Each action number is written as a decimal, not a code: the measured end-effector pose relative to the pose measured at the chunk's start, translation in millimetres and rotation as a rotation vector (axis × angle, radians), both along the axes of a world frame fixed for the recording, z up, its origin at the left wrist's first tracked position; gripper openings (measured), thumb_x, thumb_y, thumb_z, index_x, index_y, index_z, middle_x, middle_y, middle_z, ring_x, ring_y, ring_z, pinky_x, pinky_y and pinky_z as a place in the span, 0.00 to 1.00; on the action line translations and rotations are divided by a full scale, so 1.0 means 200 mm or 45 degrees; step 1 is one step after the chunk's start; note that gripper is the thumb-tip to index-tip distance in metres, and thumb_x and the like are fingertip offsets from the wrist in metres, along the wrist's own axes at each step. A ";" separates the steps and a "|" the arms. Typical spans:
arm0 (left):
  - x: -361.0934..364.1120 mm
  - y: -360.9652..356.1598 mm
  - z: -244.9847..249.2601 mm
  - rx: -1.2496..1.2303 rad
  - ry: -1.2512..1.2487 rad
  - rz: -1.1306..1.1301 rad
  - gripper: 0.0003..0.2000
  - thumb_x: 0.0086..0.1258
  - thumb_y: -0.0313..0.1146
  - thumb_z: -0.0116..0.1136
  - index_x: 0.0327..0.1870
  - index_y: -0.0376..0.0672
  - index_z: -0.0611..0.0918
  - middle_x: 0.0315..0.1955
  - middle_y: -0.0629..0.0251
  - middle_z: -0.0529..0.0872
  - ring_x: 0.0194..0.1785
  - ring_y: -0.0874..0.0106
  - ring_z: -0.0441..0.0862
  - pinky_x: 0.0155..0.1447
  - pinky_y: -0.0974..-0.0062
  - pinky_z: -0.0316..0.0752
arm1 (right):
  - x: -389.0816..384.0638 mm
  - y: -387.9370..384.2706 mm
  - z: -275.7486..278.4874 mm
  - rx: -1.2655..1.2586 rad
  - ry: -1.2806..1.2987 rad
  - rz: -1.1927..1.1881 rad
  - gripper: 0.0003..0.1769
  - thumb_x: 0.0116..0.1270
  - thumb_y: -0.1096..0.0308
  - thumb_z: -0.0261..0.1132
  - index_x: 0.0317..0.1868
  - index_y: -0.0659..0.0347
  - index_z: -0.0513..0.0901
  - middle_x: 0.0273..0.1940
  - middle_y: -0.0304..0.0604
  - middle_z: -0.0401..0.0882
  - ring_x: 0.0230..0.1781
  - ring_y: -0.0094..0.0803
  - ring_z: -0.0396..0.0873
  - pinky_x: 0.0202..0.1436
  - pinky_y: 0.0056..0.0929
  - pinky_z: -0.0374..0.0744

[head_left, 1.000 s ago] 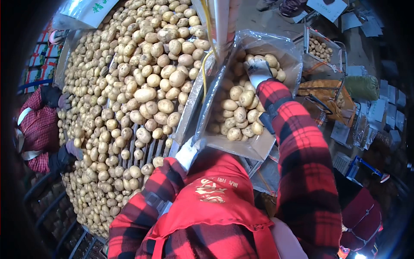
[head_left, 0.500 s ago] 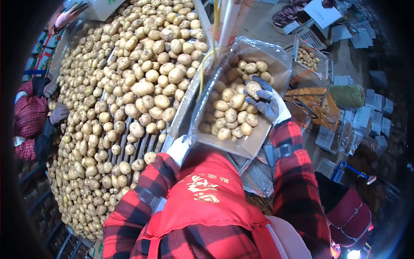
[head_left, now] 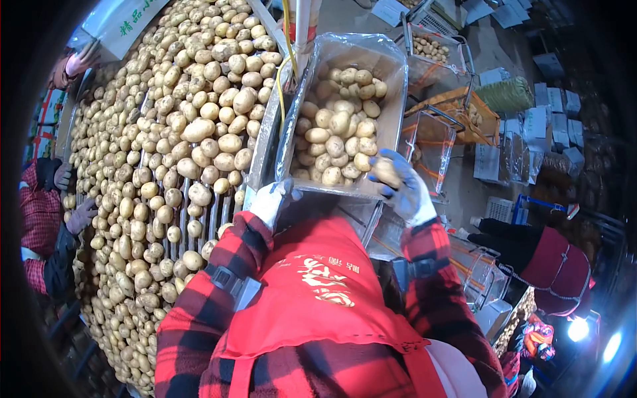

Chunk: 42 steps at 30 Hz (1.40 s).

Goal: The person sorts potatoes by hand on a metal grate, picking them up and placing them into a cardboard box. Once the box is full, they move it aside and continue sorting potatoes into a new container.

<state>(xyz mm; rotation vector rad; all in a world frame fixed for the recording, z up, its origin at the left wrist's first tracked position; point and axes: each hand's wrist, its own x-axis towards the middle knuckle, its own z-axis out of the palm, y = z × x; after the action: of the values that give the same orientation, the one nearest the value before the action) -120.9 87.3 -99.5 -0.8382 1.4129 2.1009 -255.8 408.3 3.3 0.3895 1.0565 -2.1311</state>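
A plastic-lined cardboard box (head_left: 393, 109) in front of me holds a heap of potatoes (head_left: 335, 144). My right hand (head_left: 406, 189), in a white and blue glove, is closed around a single potato (head_left: 385, 173) at the box's near right corner. My left hand (head_left: 271, 201), gloved the same way, grips the near left corner of the box, its fingertips partly hidden at the rim. Left of the box, a slatted sorting table (head_left: 213, 222) carries a broad layer of loose potatoes (head_left: 199, 130).
A yellow cord (head_left: 281, 99) hangs by a post at the box's far left corner. Across the table are another person's gloved hands (head_left: 81, 215) and a hand on a white carton (head_left: 123, 26). Carts (head_left: 431, 142), a green roll (head_left: 505, 95) and stacked cartons stand to the right.
My right hand has drawn back from above the heap to the near right corner, carrying a potato. My left hand stays at the box corner. The whole view has shifted.
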 end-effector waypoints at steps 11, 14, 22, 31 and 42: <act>0.00 0.00 0.03 -0.051 0.063 -0.001 0.24 0.83 0.58 0.57 0.54 0.44 0.87 0.46 0.67 0.90 0.50 0.72 0.79 0.63 0.67 0.72 | 0.16 0.27 -0.04 -0.031 0.125 -0.399 0.27 0.80 0.64 0.66 0.75 0.56 0.73 0.71 0.53 0.78 0.65 0.49 0.83 0.50 0.35 0.87; 0.00 0.01 0.08 0.030 0.028 0.042 0.22 0.84 0.56 0.56 0.51 0.45 0.88 0.43 0.68 0.90 0.52 0.71 0.82 0.63 0.66 0.73 | 0.09 0.15 -0.06 -0.048 0.123 -0.279 0.31 0.79 0.66 0.66 0.79 0.57 0.69 0.73 0.51 0.77 0.67 0.49 0.82 0.51 0.34 0.87; -0.30 0.22 0.58 -0.049 0.395 -0.087 0.21 0.86 0.47 0.58 0.40 0.35 0.88 0.40 0.60 0.91 0.48 0.67 0.85 0.63 0.66 0.77 | -0.23 0.47 -0.26 -0.342 -0.173 -0.584 0.17 0.84 0.63 0.63 0.67 0.58 0.79 0.64 0.53 0.83 0.59 0.48 0.85 0.56 0.37 0.90; -0.33 0.20 0.51 0.123 0.034 -0.334 0.24 0.84 0.52 0.60 0.41 0.35 0.89 0.41 0.58 0.92 0.50 0.66 0.87 0.63 0.65 0.79 | -0.95 1.42 -0.43 1.531 0.988 -0.388 0.21 0.78 0.60 0.68 0.62 0.62 0.78 0.59 0.51 0.85 0.62 0.35 0.83 0.64 0.37 0.82; -0.06 0.02 0.20 0.186 -0.444 -0.107 0.31 0.79 0.63 0.62 0.71 0.52 0.79 0.59 0.71 0.85 0.62 0.66 0.83 0.64 0.57 0.81 | -1.46 0.41 -0.54 0.464 0.362 -0.093 0.35 0.81 0.49 0.66 0.82 0.49 0.68 0.61 0.47 0.80 0.46 0.34 0.79 0.54 0.35 0.81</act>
<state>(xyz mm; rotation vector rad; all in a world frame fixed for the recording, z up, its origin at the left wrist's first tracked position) -133.7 91.8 -58.9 -1.0088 1.0799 1.8593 -547.7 490.7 -104.3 0.3019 1.6261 -2.0971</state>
